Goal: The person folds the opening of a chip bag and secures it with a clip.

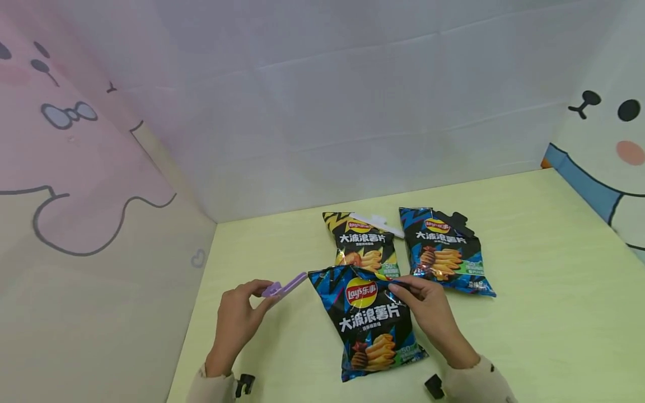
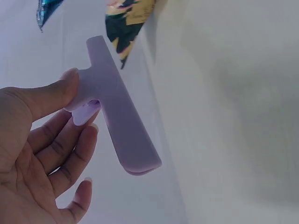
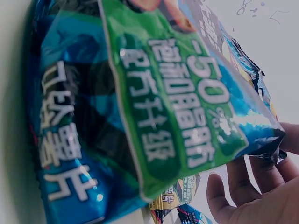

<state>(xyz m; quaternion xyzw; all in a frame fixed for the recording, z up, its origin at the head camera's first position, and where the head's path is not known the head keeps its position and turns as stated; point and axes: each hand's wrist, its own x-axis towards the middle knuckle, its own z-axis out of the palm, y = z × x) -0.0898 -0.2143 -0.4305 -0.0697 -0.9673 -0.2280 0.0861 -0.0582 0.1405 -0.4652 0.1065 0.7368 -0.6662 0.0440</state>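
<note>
My left hand [image 1: 235, 320] pinches a lilac bag clip [image 1: 291, 286] between thumb and fingers, to the left of the front bag. Seen in the left wrist view, the thumb presses one side of the clip [image 2: 124, 123], and its long bar points away from the palm. The front blue-and-black Lay's potato chip bag [image 1: 370, 308] leans upright, its printed face toward me. At its top right corner, my right hand [image 1: 433, 310] pinches the edge. In the right wrist view this chip bag [image 3: 93, 130] fills most of the picture, with the fingers at its corner.
Behind the front bag lies a yellow-and-black chip bag [image 1: 365, 249] with a white clip [image 1: 379, 224] across its top. Right of it is another blue chip bag [image 1: 445, 263] bearing a black clip [image 1: 456, 223]. A light fabric wall [image 1: 353, 112] borders the pale yellow table [image 1: 544, 313].
</note>
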